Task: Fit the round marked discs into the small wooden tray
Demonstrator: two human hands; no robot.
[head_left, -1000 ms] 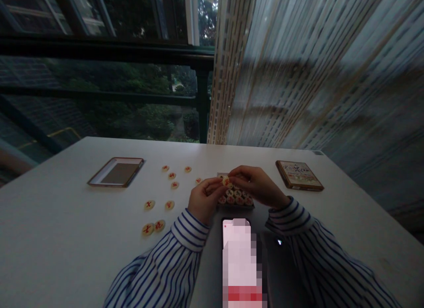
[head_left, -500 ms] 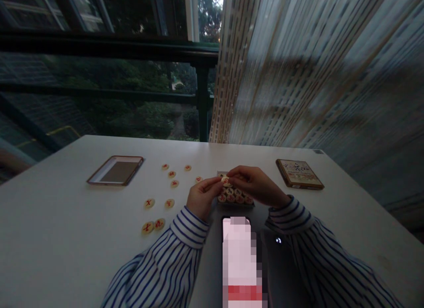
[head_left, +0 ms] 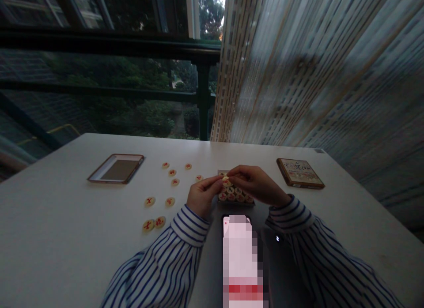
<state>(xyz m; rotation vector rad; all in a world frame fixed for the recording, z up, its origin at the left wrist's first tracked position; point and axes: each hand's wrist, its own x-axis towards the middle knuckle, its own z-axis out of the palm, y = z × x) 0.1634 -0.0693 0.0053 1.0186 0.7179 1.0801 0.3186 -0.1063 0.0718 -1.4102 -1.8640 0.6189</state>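
Between the fingertips of both my hands is a round xiangqi piece with a red character. My left hand pinches it from the left, and my right hand from the right. The piece is over a small box filled with rows of xiangqi pieces, marked in red and black. My right hand covers part of the box's far right side. To the left, several loose red-marked pieces lie face up on the white table.
A shallow open lid or tray lies at the left. At the right is a flat brown box with a printed top. A lit phone lies between my forearms, beside a dark object. Railings and a string curtain stand beyond the table.
Both hands stay nearly where they were, still pinching the piece over the box. The view has shifted very slightly; the loose pieces have not moved on the table.
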